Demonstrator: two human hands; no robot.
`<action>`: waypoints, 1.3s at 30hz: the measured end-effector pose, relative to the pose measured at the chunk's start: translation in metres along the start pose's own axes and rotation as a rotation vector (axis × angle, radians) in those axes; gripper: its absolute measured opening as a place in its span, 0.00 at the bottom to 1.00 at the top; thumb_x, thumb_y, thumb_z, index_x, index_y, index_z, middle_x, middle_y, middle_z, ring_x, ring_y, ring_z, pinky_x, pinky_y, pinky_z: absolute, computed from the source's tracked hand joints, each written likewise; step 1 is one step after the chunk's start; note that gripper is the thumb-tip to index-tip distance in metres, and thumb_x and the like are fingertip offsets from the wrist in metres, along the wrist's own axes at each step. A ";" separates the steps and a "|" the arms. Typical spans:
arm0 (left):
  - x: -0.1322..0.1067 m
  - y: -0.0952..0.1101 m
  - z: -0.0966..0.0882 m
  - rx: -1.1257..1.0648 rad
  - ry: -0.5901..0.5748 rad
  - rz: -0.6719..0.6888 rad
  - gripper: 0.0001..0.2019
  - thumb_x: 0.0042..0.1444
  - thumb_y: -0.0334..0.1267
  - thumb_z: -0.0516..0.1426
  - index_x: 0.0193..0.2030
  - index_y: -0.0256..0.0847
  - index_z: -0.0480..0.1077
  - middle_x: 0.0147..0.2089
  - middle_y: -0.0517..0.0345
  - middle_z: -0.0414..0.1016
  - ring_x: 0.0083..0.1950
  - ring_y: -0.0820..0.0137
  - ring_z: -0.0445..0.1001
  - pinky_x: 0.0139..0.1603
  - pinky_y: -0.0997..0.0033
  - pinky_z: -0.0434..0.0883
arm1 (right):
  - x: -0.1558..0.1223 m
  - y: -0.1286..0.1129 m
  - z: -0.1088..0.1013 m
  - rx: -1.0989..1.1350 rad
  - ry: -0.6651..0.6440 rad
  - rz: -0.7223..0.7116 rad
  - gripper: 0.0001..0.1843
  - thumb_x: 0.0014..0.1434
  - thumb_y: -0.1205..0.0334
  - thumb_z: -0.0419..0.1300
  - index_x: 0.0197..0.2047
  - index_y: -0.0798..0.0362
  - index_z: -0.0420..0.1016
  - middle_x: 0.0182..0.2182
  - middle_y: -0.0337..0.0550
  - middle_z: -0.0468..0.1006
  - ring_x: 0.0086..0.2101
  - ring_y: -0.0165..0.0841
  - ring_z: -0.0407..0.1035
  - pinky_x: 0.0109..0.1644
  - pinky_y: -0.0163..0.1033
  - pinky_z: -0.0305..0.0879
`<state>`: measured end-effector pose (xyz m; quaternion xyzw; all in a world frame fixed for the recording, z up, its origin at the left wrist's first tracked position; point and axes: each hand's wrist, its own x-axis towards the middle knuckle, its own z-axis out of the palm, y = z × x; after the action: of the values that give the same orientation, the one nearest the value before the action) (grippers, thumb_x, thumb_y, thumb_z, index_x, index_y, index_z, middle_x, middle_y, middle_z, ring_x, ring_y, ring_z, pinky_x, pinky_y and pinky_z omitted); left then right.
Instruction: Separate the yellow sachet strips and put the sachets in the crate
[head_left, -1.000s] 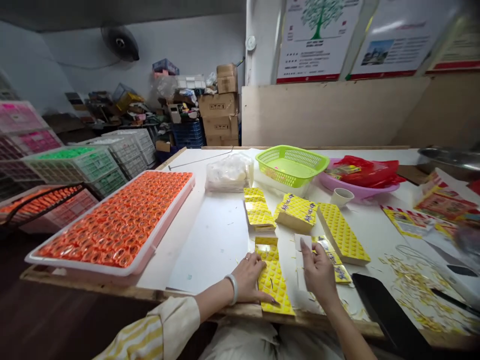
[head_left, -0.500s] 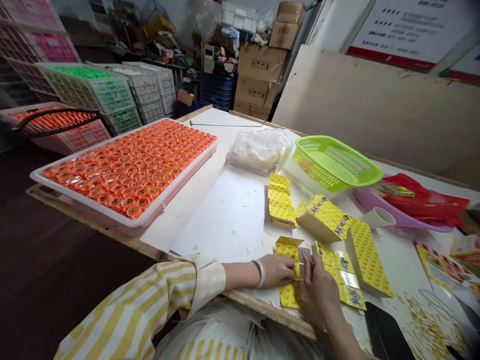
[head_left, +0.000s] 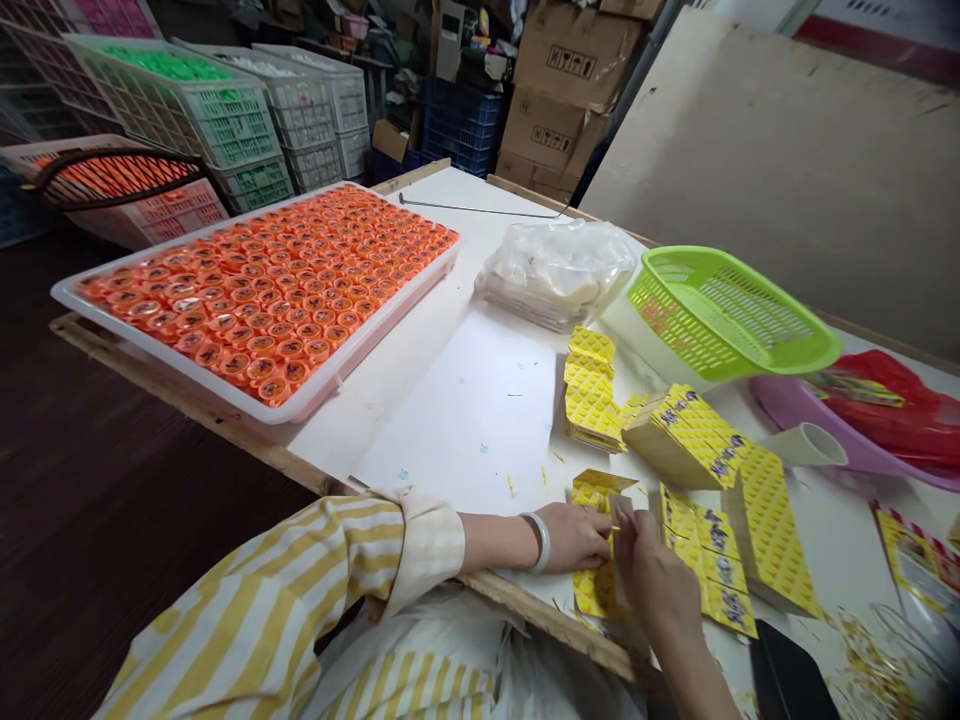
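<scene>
A yellow patterned card sheet [head_left: 594, 594] lies at the table's near edge, one flap raised and showing its plain grey-brown back. My left hand [head_left: 574, 537], with a pale bangle at its wrist, presses bent fingers onto the sheet and holds it down. The raised flap along the sheet's right side is pinched in my right hand [head_left: 658, 575]; its fingertips are partly hidden. Close by on the right lie yellow cards with dark handwriting [head_left: 712, 560]. Beyond them stand a thick written-on card stack [head_left: 686, 435] and a long yellow stack [head_left: 776, 530]. Farther off is a folded yellow pile [head_left: 590, 390].
A white tray [head_left: 315, 405] full of orange round caps stands on the left. A plastic bag [head_left: 555, 275], a green basket [head_left: 735, 310] and a purple basin [head_left: 780, 400] line the back. A black object [head_left: 791, 670] and yellow scraps [head_left: 874, 655] lie at right.
The view has tipped downward and shifted slightly. My right hand has turned a little over the raised flap, while my left hand stays pressed on the card sheet.
</scene>
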<state>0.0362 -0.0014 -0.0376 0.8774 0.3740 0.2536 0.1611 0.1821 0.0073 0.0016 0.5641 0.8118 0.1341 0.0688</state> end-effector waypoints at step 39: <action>0.000 -0.015 -0.020 0.074 -0.062 -0.132 0.10 0.61 0.40 0.53 0.41 0.46 0.76 0.44 0.57 0.70 0.45 0.64 0.65 0.38 0.66 0.61 | -0.024 -0.019 0.006 -0.111 0.331 0.192 0.20 0.66 0.54 0.44 0.32 0.54 0.70 0.11 0.34 0.60 0.12 0.28 0.55 0.18 0.32 0.41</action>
<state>0.0170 0.0105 -0.0283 0.8637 0.4348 0.2013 0.1566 0.1748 -0.0202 -0.0110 0.6045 0.7459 0.2755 -0.0478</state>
